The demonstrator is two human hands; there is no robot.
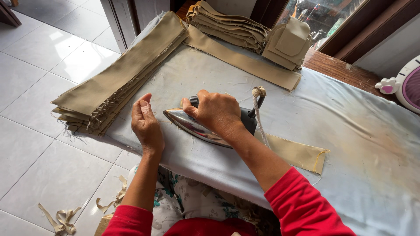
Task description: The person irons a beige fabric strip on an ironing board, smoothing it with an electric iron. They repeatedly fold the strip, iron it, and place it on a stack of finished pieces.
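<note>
My right hand (217, 112) grips the dark handle of a metal iron (194, 126) that rests on a long khaki fabric strip (302, 155) laid across the padded table (350, 126). The iron's shiny pointed nose faces left. My left hand (146, 123) lies flat on the cloth just left of the iron's tip, fingers together, pressing the strip's end, which is hidden under it. A braided cord (259, 114) rises from the iron's rear.
A thick stack of long khaki strips (118, 81) lies along the table's left edge. Another strip (245, 61) and folded stacks (232, 26) with pocket-shaped pieces (288, 41) sit at the far end. Fabric scraps (61, 218) litter the tiled floor. A white fan (404, 83) stands right.
</note>
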